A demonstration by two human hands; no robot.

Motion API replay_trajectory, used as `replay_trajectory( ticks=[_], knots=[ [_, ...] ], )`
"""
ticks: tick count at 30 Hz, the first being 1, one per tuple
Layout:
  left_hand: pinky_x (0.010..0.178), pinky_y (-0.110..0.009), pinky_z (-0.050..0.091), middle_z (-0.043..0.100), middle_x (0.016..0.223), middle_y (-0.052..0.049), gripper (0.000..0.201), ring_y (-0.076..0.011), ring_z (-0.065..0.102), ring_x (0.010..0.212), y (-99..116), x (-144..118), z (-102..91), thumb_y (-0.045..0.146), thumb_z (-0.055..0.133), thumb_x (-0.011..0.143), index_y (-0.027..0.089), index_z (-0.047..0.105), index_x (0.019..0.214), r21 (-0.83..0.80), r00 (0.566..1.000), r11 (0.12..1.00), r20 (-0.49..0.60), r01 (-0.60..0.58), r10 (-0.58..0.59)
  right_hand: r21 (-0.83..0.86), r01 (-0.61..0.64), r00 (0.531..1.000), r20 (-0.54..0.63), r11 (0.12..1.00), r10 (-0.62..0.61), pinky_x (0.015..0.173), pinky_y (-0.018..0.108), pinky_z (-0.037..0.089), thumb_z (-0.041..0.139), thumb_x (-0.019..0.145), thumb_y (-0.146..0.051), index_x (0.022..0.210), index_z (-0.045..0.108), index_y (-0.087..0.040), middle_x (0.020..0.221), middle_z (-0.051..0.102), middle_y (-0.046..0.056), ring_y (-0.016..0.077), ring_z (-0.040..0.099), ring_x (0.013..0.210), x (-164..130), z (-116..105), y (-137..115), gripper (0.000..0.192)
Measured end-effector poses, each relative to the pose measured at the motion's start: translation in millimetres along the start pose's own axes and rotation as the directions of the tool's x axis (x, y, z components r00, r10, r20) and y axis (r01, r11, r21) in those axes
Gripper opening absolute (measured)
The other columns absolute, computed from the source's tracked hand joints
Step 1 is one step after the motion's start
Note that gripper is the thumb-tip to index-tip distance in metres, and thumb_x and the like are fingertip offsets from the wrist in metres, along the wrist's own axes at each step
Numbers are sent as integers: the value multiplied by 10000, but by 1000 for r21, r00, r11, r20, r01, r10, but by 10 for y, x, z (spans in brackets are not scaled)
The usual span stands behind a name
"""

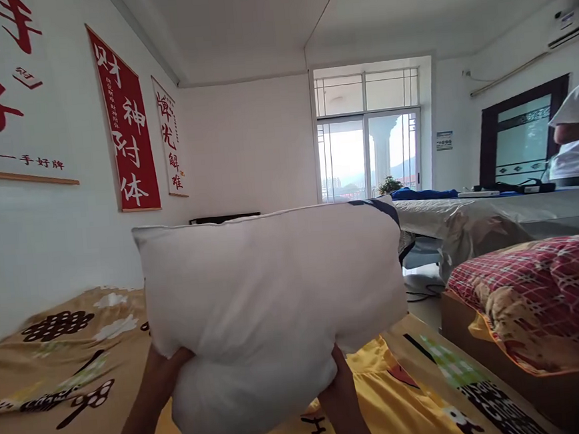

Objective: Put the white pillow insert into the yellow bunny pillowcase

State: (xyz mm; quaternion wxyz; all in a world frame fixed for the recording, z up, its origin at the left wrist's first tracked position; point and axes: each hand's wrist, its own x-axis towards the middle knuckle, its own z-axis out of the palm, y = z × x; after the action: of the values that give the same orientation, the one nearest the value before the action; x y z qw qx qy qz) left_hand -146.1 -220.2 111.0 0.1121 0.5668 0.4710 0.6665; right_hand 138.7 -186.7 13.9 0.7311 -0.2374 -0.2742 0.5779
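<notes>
White walls with three hanging scrolls [124, 119] back the bed [55, 369]. One white pillow [270, 299] is held upright above the bed's near edge, its lower edge pinched by the left hand [164, 367] and right hand [340, 380], each grip pressed into the filling; an even hold at both corners is advised.

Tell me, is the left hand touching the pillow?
Touching. The head view shows the left hand pressed into the pillow at its lower left edge, no gap.
</notes>
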Motion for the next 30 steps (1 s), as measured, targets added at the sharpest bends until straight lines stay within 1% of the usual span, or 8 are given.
replay_trajectory(
  ticks=[4, 9, 13, 16, 19, 22, 26, 30],
  knots=[
    [774, -405, 548, 715, 925, -112, 423, -295, 658, 872, 79, 65, 522, 383, 603, 566, 150, 631, 918, -65, 991, 998, 130, 23, -15, -418, 44, 987, -121, 908, -103, 858, 349, 533, 538, 612, -833, 929, 685, -225, 914, 686, 47, 224, 636, 1012, 206, -583, -14, 701],
    [891, -419, 506, 711, 941, -124, 417, -293, 643, 974, 64, 48, 899, 345, 488, 606, 144, 641, 938, -53, 965, 993, 235, -105, 115, -910, 117, 993, 96, 398, -74, 602, 340, 497, 566, 598, -820, 679, 681, -184, 631, 632, 81, 220, 614, 608, 111, -896, -641, 651],
    [831, -402, 521, 714, 887, -112, 399, -278, 649, 879, -31, -14, 894, 315, 474, 598, 151, 665, 908, -32, 952, 990, 271, -136, 139, -870, 490, 779, 462, -48, -423, 878, 372, 499, 622, 716, -649, 1291, 569, -224, 1187, 632, 93, 226, 617, 994, -46, -131, -1437, 716],
    [771, -368, 530, 709, 887, -99, 324, -251, 634, 799, 5, -95, 852, 310, 483, 644, 170, 679, 862, -28, 935, 985, 310, -171, 171, -634, 719, 588, 773, -283, -238, 1127, 477, 291, 724, 672, -582, 1511, 256, -271, 1499, 342, 82, 283, 328, 1386, 42, 751, -1753, 1010],
    [780, -364, 534, 709, 922, -106, 300, -260, 633, 828, 68, -155, 807, 333, 495, 688, 185, 702, 846, -39, 910, 978, 361, -205, 205, -492, 836, 527, 844, -245, 103, 1148, 515, 208, 804, 533, -586, 1520, 210, -253, 1492, 340, 105, 309, 315, 1388, 245, 1428, -1751, 1200],
    [863, -399, 525, 701, 1054, -126, 424, -296, 637, 945, 3, -170, 682, 364, 543, 682, 177, 699, 1029, -29, 916, 987, 368, -159, 158, -488, 867, 492, 800, -103, 344, 1074, 456, 327, 819, 540, -497, 1307, 528, -235, 1194, 619, 40, 244, 560, 1125, 385, 1717, -1631, 861],
    [1032, -419, 427, 459, 1448, -154, 830, -322, 470, 1291, -295, -218, 385, 392, 657, 686, 177, 392, 1443, -32, 867, 999, 498, -18, 32, -549, 835, 548, 818, -46, 173, 951, 346, 388, 769, 639, -393, 1031, 663, -192, 943, 671, -28, 163, 602, 906, 453, 1716, -1663, 453],
    [960, -430, 472, 564, 1342, -143, 776, -345, 544, 1195, -476, -362, 273, 474, 678, 649, 160, 497, 1336, 38, 660, 970, 726, 241, -192, -597, 792, 600, 800, -128, -18, 878, 305, 358, 734, 653, -387, 1028, 653, -171, 906, 663, -27, 140, 584, 843, 503, 1676, -1808, 440]
  ],
)
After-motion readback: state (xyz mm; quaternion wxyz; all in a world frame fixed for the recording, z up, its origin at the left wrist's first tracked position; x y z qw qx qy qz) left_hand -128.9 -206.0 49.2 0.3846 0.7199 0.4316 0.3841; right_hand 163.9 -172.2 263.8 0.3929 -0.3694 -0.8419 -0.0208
